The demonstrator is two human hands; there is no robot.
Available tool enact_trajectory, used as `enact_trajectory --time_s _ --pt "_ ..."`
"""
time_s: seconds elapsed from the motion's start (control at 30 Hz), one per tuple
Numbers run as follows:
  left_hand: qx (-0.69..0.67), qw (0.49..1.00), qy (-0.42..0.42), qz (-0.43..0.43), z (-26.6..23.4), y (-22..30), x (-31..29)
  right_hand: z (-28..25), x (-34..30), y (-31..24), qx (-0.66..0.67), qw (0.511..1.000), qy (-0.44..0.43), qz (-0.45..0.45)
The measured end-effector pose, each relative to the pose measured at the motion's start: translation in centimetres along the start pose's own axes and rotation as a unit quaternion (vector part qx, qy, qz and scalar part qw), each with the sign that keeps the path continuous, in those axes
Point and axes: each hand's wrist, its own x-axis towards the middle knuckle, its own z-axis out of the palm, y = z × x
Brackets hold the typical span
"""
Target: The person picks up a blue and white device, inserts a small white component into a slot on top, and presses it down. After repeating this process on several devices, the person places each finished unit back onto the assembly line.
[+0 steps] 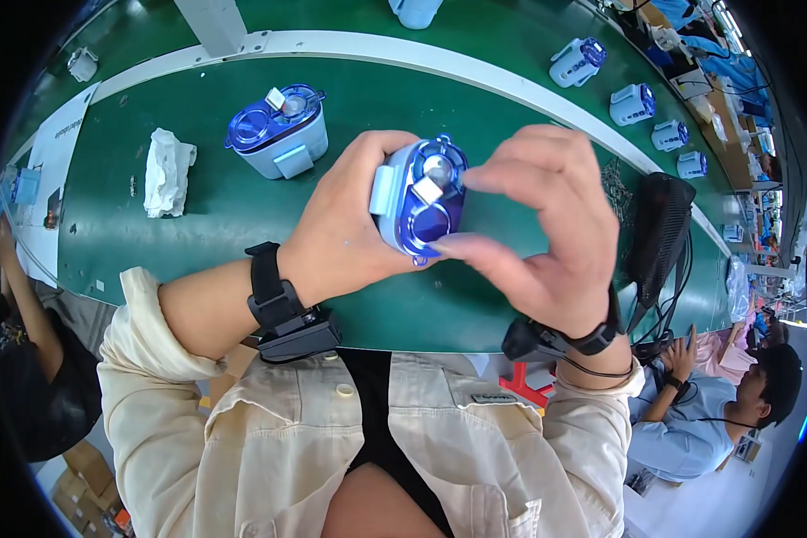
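Observation:
My left hand (345,211) is wrapped round a small light-blue container (385,193) with a see-through dark-blue lid (432,220), held above the table with its lid toward me. A small white square piece (427,190) and a clear round dome sit on the lid. At the container's right side is my right hand (547,220), thumb and forefinger curved and apart. Their tips are at the lid's edge; whether they press on it, I cannot tell. A similar container (282,148) with a blue lid stands on the table, left of and beyond my left hand.
A crumpled white wrapper (168,175) lies on the green table (215,220) at left. A black mesh-covered device (662,224) with cables is at right. Beyond a white rail (359,43) stand several similar containers (578,63). A co-worker (708,408) sits at right; another person (40,377) is at left.

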Motion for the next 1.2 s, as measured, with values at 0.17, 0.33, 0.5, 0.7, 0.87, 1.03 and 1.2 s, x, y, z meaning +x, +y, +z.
enact_trajectory --time_s 0.17,0.33,0.5,0.7,0.87,1.03,1.2 --pt "0.118 0.987 0.031 0.107 0.3 -0.7 0.0 1.6 0.0 0.2 -0.025 0.996 0.056 -0.067" --pt "0.094 0.991 0.028 0.091 0.4 -0.5 -0.3 1.0 -0.5 0.1 0.137 0.987 0.010 0.078" --pt "0.138 0.988 0.004 0.074 -0.1 -0.5 -0.5 1.5 -0.7 0.4 0.169 0.976 0.025 0.134" --pt "0.139 0.988 0.004 0.061 -0.1 -0.9 -0.3 1.7 -0.4 1.6 -0.066 0.993 0.048 -0.086" --pt "0.174 0.985 -0.021 0.000 -0.5 1.7 0.6 1.1 -0.4 1.4 -0.135 0.984 0.009 -0.112" --pt "0.143 0.986 0.001 -0.082 -0.1 2.3 1.1 1.3 -0.7 1.0 -0.146 0.987 -0.034 -0.064" --pt "0.118 0.990 0.007 -0.075 0.1 2.2 1.0 1.0 -0.8 0.0 -0.178 0.981 -0.075 -0.033"
